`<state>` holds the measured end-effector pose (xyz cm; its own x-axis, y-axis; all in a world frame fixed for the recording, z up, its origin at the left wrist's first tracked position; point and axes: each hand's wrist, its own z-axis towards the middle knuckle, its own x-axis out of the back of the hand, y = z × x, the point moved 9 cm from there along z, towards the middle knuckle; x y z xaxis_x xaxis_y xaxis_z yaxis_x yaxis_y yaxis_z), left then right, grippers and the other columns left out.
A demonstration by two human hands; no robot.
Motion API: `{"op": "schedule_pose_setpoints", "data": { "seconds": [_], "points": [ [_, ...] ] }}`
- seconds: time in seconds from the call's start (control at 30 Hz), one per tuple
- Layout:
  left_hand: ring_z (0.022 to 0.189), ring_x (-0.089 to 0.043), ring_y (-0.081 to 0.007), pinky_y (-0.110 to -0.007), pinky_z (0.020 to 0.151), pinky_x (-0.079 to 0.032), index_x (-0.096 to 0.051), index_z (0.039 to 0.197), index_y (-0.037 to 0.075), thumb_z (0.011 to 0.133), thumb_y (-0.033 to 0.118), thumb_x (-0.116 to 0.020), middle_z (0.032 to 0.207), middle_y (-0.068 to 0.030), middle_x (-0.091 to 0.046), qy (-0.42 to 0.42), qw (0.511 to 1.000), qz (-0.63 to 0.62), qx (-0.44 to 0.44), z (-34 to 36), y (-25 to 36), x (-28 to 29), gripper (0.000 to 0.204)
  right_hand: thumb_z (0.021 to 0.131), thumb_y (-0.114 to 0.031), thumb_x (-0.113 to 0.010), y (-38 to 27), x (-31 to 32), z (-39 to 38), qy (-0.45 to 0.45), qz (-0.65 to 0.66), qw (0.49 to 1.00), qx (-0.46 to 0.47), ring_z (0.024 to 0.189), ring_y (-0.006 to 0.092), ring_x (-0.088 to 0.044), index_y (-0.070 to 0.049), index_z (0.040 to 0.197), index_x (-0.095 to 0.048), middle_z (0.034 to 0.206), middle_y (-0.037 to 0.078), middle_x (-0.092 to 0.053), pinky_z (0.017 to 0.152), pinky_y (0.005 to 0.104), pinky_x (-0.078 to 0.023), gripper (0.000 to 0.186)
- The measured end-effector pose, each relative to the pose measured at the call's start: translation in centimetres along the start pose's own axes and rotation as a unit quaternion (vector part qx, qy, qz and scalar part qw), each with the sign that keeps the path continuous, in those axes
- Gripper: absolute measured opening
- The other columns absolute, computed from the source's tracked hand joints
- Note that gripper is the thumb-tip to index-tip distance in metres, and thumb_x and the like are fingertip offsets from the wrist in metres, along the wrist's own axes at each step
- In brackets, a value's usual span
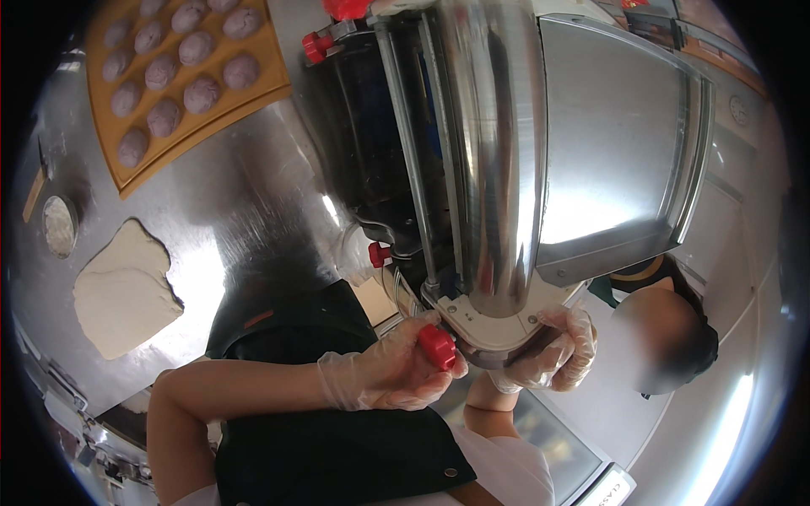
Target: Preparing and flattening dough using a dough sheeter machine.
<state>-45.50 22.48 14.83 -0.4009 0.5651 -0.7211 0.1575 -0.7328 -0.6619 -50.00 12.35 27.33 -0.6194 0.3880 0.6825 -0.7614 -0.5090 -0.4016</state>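
A dough-rolling machine with a long shiny metal roller (498, 160) stands in front of me. My left hand (392, 371), in a clear plastic glove, comes from the left with its fingers closed round a red knob (437, 347) at the machine's near end. Right beside it is the pale end plate (494, 327). My right hand (557, 352), gloved too, touches that plate's right side with curled fingers; what they hold, if anything, is hidden. A second red knob (380, 254) and a third red knob (317, 47) sit along the machine's left side.
On the steel table (253, 177) at left lie a slab of pale dough (126, 291) and a bowl of white powder (60, 226). An orange tray (245, 110) farther back carries several purplish dough balls (201, 95). A sloping metal panel (616, 135) rises right of the roller. A person (675, 337) in a dark cap appears at right.
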Motion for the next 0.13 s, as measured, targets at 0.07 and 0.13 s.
{"op": "schedule_pose_setpoints", "data": {
  "seconds": [0.07, 0.13],
  "points": [
    [0.032, -0.045, -0.0143, -0.023, 0.031, -0.038, -0.061, 0.091, -0.001, 0.086, 0.068, -0.045, 0.055, -0.0098, -0.055, -0.020, 1.000, -0.021, 0.008, 0.09, -0.17, 0.00, 0.071, 0.089, -0.008, -0.047, 0.05, -0.05, 0.06, 0.003, 0.013, 1.000, -0.005, 0.065, 0.0171, -0.053, 0.000, 0.102, -0.060, 0.076, 0.012, -0.062, 0.062, 0.0294, -0.042, 0.020],
    [0.033, -0.047, -0.0147, -0.023, 0.031, -0.038, -0.062, 0.092, 0.000, 0.085, 0.072, -0.041, 0.056, -0.0119, -0.058, -0.035, 0.998, 0.060, 0.004, -0.02, 0.25, -0.27, 0.075, 0.089, -0.008, -0.047, -0.07, -0.10, 0.15, -0.005, 0.022, 1.000, 0.001, 0.065, 0.0182, -0.054, -0.001, 0.103, -0.060, 0.077, 0.013, -0.063, 0.062, 0.0297, -0.043, 0.021]
  ]
}}
